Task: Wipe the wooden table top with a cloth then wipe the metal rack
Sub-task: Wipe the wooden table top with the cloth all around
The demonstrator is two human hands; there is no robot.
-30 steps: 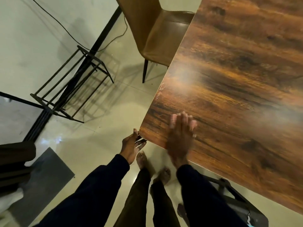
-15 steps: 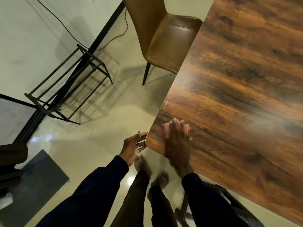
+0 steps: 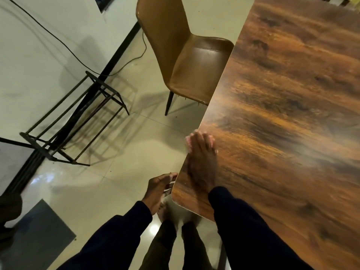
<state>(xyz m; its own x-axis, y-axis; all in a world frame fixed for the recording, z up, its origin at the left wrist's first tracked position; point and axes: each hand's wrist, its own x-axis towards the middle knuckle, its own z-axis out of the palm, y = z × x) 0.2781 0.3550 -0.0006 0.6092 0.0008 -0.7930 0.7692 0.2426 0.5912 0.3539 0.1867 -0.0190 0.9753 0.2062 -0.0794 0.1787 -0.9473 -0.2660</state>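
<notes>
Wooden table (image 3: 282,114) fills our right; our right hand (image 3: 201,162) lies flat on it, fingers straight, our left hand (image 3: 158,189) loosely open, holding nothing, beside its corner.

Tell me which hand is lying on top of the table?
The right hand, stretched flat on the wooden table top. The left hand is off the top, beside the corner.

The wooden table top (image 3: 282,114) (dark-grained) bears the right hand (image 3: 202,162) flat.
</notes>
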